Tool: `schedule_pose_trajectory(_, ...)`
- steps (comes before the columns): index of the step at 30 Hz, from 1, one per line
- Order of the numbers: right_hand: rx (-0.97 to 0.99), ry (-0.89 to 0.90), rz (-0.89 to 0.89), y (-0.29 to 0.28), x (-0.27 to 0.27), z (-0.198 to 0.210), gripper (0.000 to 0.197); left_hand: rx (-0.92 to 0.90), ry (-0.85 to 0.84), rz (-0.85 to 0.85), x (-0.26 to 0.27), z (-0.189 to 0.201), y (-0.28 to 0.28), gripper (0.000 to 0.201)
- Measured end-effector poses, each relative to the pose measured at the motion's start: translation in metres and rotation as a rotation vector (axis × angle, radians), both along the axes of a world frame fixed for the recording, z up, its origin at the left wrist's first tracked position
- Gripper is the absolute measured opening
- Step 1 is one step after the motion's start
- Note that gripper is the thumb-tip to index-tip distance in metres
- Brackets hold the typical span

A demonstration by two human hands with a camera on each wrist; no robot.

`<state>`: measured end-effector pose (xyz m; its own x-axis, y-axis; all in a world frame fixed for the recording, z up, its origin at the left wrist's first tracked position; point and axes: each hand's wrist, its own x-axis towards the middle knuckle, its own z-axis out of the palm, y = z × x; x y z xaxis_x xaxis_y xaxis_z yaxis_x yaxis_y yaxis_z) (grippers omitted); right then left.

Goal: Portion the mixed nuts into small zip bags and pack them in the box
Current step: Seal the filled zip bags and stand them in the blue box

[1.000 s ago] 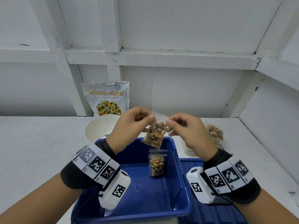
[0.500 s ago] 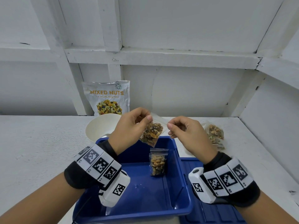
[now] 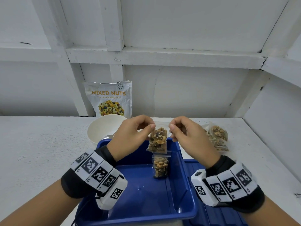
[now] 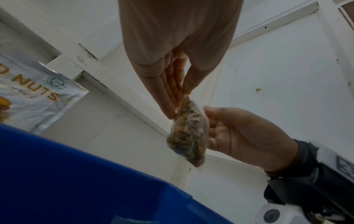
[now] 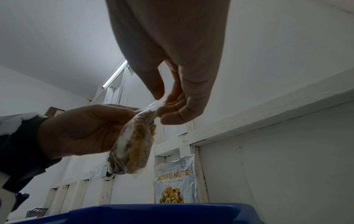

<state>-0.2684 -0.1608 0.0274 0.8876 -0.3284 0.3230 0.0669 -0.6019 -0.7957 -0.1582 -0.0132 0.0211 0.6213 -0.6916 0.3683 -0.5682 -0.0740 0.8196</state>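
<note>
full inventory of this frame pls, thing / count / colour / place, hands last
Clear small zip bag of mixed nuts: 1, brown-tan fill, held above the box.
Filled zip bag: 1, clear, upright inside the box.
Filled zip bags pile: several, clear, table, right.
Blue plastic box: 1, table, front centre.
Blue lid: 1, right of the box.
Mixed-nuts pouch: 1, white, against the wall.
White bowl: 1, behind the box.
Left hand: pinches the held bag's top.
Right hand: pinches the same top.

Pouch against back wall: "MIXED NUTS" in orange capitals, small illegible line beneath, round emblem above; wrist bands carry square coded markers, unreadable
</note>
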Motion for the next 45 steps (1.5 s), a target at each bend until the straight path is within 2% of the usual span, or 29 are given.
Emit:
schedule_pose_trajectory(6,-0.035,-0.027,0.027,0.005,0.003,0.002,0.017,-0.043,-0.014,0.014,0.000,0.001,0.005,0.008)
schedule_pose_trajectory(10,-0.127,-0.071,0.031,0.007,0.003,0.002,0.014,-0.029,0.075,-0.015,0.002,0.001,0.005,0.008)
schedule_pose_trajectory(13,-0.177,-0.092,0.035,0.008,0.004,0.001,0.015,0.010,-0.018,-0.057,0.002,0.000,0.006,0.005)
schedule_pose_trajectory(17,-0.148,-0.081,0.057,0.009,0.006,-0.001,0.014,0.019,-0.166,0.011,0.001,-0.001,0.006,0.007)
schedule_pose_trajectory(27,-0.249,-0.147,0.096,0.007,0.004,-0.007,0.006,0.030,-0.272,-0.059,-0.001,-0.001,0.005,0.028)
schedule_pose_trajectory(35,-0.241,-0.166,0.096,0.007,0.003,-0.010,0.008,0.044,-0.383,-0.068,0.000,-0.005,0.000,0.017)
schedule_pose_trajectory(40,-0.224,-0.088,0.091,0.002,-0.002,-0.014,0.006,0.076,-0.333,-0.132,0.000,-0.005,-0.003,0.023)
schedule_pose_trajectory(45,-0.159,0.073,0.083,-0.018,-0.014,-0.014,0.009,0.299,-0.266,-0.195,0.001,-0.011,-0.010,0.018)
